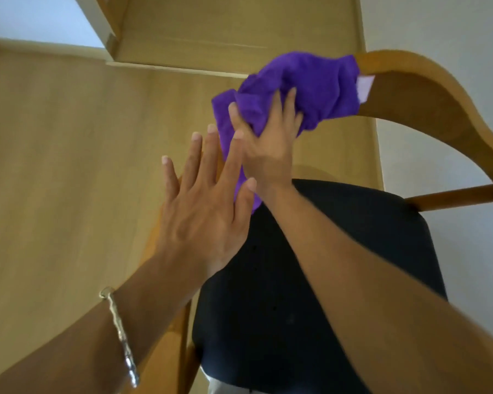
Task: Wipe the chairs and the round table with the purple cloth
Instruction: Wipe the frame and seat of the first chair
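Closest to me is my left wrist with its silver bracelet (120, 334). Ahead of it my left hand (199, 206) is flat, fingers straight and fanned, at the left side of the chair (453, 196) back; whether it touches the wood I cannot tell. My right hand (268, 149) has its fingers curled into the purple cloth (310, 83), holding it bunched over the curved top rail (410, 89), above the black seat (339, 265).

As I judge it, the wadding is the main risk: only a small patch meets the wood, so stretches of rail could be skipped. A loose tail hangs below my right palm and could snag or pull free. Pushing hard with the left hand not bracing could slide or tip the chair.

Most of the cloth lies beyond and to the right of my right fingertips, draped on the rail, with the rest under my palm. No round table is in view.
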